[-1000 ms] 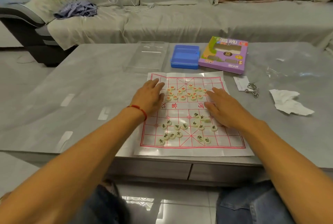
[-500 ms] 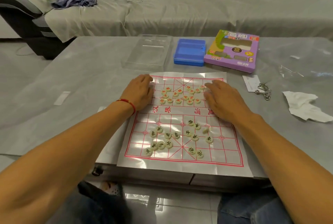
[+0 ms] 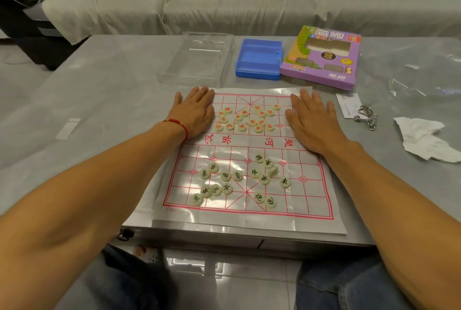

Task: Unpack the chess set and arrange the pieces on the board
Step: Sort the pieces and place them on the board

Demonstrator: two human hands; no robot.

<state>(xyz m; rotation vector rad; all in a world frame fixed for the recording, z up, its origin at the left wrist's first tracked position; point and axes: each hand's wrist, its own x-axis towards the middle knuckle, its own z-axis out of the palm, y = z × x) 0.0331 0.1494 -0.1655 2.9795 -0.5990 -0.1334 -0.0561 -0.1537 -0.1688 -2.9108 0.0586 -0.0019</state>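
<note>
Since half a second earlier both hands had slid out and away from the person toward the far corners of the board, and the board's near edge now hung past the table's front edge. The left hand (image 3: 195,113) lay palm down, fingers flat and together, holding nothing, on the board's far left corner. The right hand (image 3: 313,120) lay the same way, flat and spread a little, empty, on the far right side.

The board (image 3: 249,214), a thin glossy sheet with a red grid, lay on the grey table (image 3: 99,100) with its long axis running from the person toward the sofa (image 3: 249,0). The red characters across the middle band read upside down from the person's side.

Pieces with red marks (image 3: 245,118) sat in a loose cluster on the far half, between the two hands, not on grid points. Pieces with black marks (image 3: 225,176) lay scattered over the near half in two loose groups, left and right of the centre line. One piece (image 3: 273,171) in the right group stood tilted on its edge against its neighbours.

Beyond the board: a clear lid (image 3: 199,60), a blue case (image 3: 259,61) and a purple box (image 3: 324,57) in a row. To the right: a small card (image 3: 346,105), a set of metal rings (image 3: 366,116), a crumpled paper (image 3: 424,137).
</note>
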